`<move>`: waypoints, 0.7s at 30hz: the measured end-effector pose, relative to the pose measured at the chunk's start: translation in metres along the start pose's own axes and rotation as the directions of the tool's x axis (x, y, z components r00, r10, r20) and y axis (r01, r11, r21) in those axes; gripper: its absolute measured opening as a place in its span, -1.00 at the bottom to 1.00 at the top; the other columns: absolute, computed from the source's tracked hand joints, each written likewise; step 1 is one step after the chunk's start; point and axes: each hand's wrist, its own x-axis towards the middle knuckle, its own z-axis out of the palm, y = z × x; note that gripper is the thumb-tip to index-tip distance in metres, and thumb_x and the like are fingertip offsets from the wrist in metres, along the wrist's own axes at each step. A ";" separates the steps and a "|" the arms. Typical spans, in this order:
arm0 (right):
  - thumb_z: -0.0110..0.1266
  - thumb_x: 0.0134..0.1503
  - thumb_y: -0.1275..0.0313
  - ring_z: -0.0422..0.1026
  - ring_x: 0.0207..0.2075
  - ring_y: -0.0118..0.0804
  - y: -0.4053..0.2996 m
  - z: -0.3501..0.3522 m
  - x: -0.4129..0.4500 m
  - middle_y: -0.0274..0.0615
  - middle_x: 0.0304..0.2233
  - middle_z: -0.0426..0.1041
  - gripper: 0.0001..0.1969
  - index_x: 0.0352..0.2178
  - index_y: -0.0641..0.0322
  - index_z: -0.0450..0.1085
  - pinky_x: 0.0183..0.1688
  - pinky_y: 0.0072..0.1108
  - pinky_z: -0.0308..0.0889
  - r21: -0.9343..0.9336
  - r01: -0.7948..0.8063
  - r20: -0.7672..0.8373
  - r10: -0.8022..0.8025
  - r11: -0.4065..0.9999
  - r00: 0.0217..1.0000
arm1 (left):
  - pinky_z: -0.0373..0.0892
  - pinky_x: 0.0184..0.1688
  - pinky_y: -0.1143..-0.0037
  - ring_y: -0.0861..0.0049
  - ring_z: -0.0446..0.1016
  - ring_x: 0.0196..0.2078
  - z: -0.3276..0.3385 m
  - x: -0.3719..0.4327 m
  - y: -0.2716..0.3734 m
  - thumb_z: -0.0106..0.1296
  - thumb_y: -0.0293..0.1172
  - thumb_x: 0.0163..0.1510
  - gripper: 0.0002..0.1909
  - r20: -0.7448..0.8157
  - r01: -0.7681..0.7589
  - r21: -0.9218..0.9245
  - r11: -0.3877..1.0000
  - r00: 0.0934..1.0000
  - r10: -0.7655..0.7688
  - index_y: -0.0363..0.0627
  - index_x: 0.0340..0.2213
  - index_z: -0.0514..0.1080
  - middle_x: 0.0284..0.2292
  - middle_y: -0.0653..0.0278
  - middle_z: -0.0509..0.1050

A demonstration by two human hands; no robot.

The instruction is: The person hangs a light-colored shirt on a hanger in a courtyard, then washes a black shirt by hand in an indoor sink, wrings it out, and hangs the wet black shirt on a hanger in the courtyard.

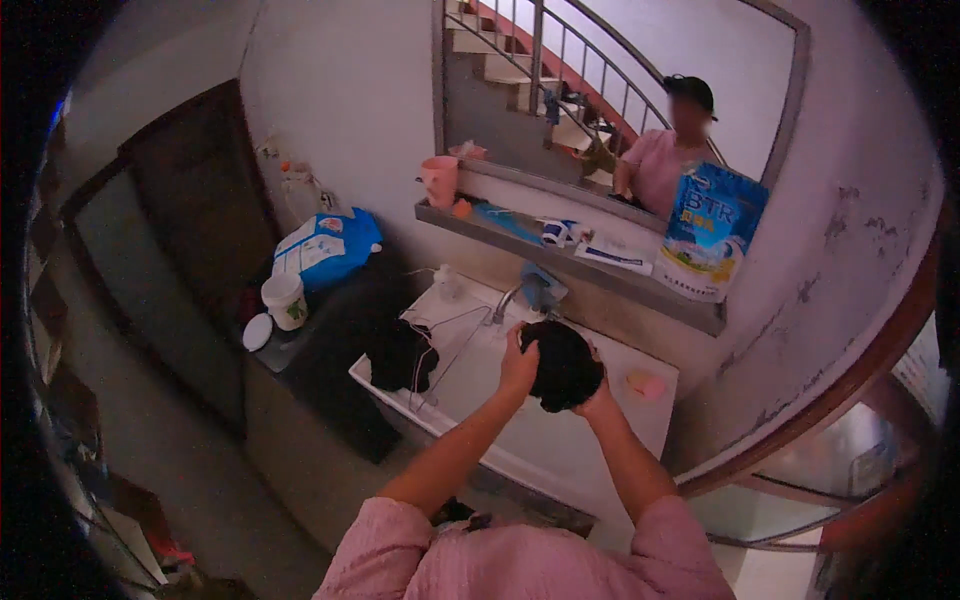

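A bunched black cloth (564,366) is gripped between my two hands over the white sink (487,420). My left hand (519,364) presses on its left side, with the fingers curled over the edge. Around the right side wraps my right hand (596,390), its fingers mostly hidden by the fabric. Just beyond the cloth stands the metal faucet (504,306). More black fabric (401,352) lies over the sink's left rim, with thin wire hangers (421,349) on it.
Above the sink, a narrow shelf (510,238) holds a pink cup (439,182), toothpaste tubes and a blue detergent bag (711,232). A mirror (510,97) hangs behind. Pink soap (646,385) rests at the sink's right. On the left counter are a white tub (285,300) and a blue bag (330,247).
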 end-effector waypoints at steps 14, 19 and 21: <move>-0.17 0.12 0.28 0.37 -0.26 -0.40 -0.011 0.022 0.049 -0.32 -0.32 0.41 -0.75 -0.29 0.20 0.36 -0.13 -0.56 0.25 -0.335 0.419 0.104 -0.408 0.844 0.907 | 0.36 -0.30 0.50 0.44 0.47 -0.34 -0.013 0.022 0.082 -0.14 -0.17 0.02 -0.60 0.185 0.369 -0.503 0.782 0.929 -0.320 -0.32 -0.32 0.40 -0.39 0.18 0.48; -0.13 0.11 0.29 0.37 -0.29 -0.41 -0.031 -0.011 0.053 -0.27 -0.36 0.43 -0.72 -0.28 0.27 0.36 -0.19 -0.54 0.27 -0.794 0.467 0.222 -0.528 0.390 0.820 | 0.34 -0.29 0.52 0.47 0.46 -0.35 0.009 0.020 0.064 -0.16 -0.13 0.04 -0.60 0.171 0.392 -0.447 0.804 0.920 -0.353 -0.28 -0.33 0.41 -0.43 0.18 0.47; -0.15 0.12 0.29 0.37 -0.28 -0.38 -0.030 -0.019 0.052 -0.23 -0.33 0.43 -0.70 -0.24 0.30 0.35 -0.19 -0.53 0.28 -0.762 0.395 0.127 -0.481 0.513 0.868 | 0.37 -0.22 0.48 0.46 0.44 -0.26 -0.006 0.028 0.027 -0.09 -0.34 0.00 -0.72 0.277 0.462 -0.447 0.766 0.886 -0.373 -0.14 -0.22 0.36 -0.31 0.22 0.44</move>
